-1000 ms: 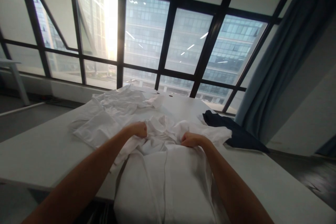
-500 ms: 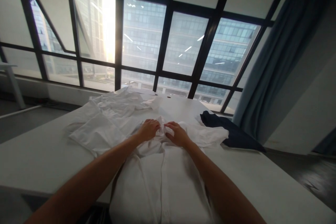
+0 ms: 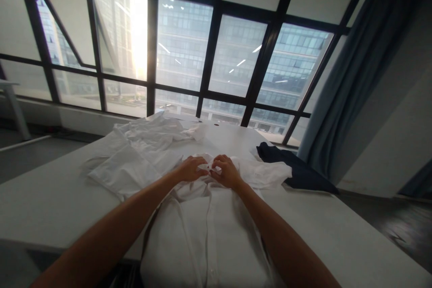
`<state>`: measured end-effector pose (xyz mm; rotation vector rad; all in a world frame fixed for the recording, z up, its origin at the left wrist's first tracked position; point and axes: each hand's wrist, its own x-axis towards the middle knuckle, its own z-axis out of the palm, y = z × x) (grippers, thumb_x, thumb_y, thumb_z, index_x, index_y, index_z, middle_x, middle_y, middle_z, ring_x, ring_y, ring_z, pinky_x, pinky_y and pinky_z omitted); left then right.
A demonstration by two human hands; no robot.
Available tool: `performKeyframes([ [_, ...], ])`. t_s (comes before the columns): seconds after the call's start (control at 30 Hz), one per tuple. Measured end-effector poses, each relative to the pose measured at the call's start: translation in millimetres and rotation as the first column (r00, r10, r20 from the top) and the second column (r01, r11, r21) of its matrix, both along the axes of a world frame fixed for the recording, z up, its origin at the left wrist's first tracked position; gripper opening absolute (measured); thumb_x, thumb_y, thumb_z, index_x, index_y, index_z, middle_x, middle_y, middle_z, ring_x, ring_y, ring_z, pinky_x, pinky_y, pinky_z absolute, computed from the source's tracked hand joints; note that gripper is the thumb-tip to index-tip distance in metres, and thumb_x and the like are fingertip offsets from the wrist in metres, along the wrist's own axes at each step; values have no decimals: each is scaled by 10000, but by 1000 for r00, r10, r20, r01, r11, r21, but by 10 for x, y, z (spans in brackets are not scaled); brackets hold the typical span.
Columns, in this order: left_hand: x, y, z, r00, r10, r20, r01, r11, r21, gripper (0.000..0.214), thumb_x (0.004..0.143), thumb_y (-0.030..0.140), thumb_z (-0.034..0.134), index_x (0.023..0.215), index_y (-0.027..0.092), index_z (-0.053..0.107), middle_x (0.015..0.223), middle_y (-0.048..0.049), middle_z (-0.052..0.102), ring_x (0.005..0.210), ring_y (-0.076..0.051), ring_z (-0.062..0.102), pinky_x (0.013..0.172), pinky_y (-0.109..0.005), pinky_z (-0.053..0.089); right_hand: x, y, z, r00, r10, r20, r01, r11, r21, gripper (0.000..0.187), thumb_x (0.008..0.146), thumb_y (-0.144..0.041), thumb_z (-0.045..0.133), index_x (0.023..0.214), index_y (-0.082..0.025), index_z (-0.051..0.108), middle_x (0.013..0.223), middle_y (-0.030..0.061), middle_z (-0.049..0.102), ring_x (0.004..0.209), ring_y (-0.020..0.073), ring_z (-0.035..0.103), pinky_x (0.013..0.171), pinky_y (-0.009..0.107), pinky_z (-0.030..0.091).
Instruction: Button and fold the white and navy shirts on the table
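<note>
A white button-front shirt (image 3: 216, 229) lies over the near table edge, its front placket running toward me and its upper part on the tabletop. At its collar end, my left hand (image 3: 193, 168) pinches the white cloth between thumb and fingers. Close beside it, my right hand (image 3: 226, 171) grips the same part, fingers curled. The two sets of fingertips almost meet, and a small dark spot shows between them, too small to name. One short sleeve (image 3: 270, 173) of the shirt stretches out to the right.
Crumpled white garments (image 3: 135, 153) are heaped on the left of the white table (image 3: 313, 220). Dark navy cloth (image 3: 293, 166) lies at the right edge, near a blue-grey curtain (image 3: 340, 90). Black-framed windows (image 3: 182, 45) stand behind the table. Another white table's leg (image 3: 16, 112) shows far left.
My fingers have shifted on the collar end, with both thumbs now lower and the fingers more curled. The shirt and the other cloth stay in place.
</note>
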<state>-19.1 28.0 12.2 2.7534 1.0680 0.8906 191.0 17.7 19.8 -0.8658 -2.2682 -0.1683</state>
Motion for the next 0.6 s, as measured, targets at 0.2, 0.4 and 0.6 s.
performKeyframes([
  [0.2,8,-25,45,997,-38,67,35,998,44,238,899,415,573,999,214,652,1013,-25,700,955,-169,634,877,-262,450,-37,-51,32,1000,8,-9,-9,999,-43,67,837,-261,608,834,-206,646,836,39,688,873,192,608,880,335,394],
  [0.4,50,-141,41,994,105,1,-105,992,76,277,962,417,462,1037,239,660,1038,-23,670,968,-159,627,871,-260,449,-61,-100,58,999,-33,6,33,989,-142,219,878,-335,499,828,-194,658,820,69,709,787,201,633,812,332,446],
  [0.6,69,-107,0,983,151,106,-157,987,42,298,953,441,473,1040,224,657,1081,-24,660,994,-151,622,846,-236,455,-40,18,-45,1000,11,-23,-13,997,-78,384,831,-541,549,916,-193,686,896,96,729,811,243,677,775,351,507],
])
